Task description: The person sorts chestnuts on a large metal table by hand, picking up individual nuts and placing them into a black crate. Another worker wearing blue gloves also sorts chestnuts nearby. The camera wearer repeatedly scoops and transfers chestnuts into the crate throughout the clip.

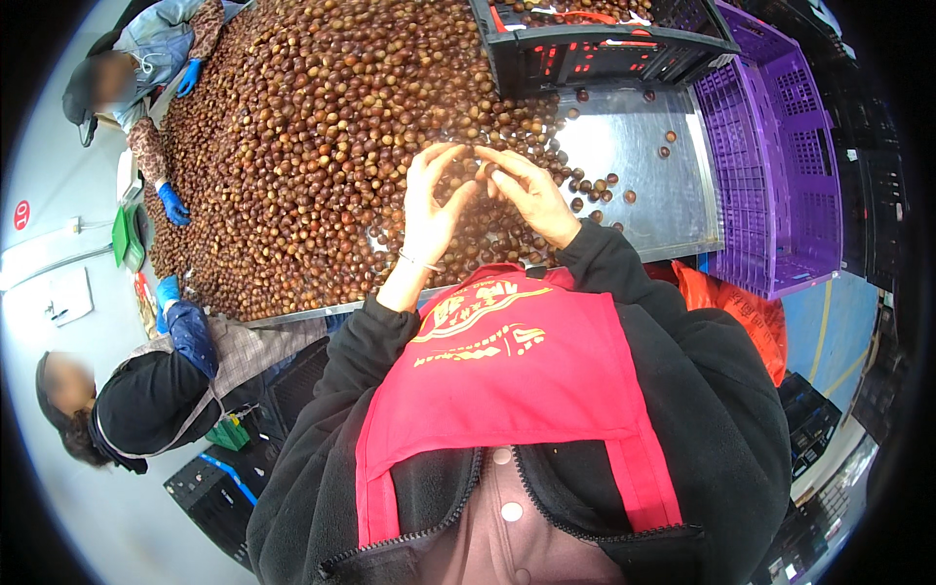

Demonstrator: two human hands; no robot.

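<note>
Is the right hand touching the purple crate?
Apart. The head view shows silver tabletop and round brown pieces between the right hand and the purple crate.

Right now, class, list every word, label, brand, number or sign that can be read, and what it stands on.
Red apron: yellow lettering and a logo, wording not copied here.
Round red sign on the wall: pale marking, not copied here.
Orange bag: dark print, too blurred to read.

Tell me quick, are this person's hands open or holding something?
Bare left hand: open, fingers curved.
Bare right hand: fingers bent; can't tell whether it's holding anything.
</note>
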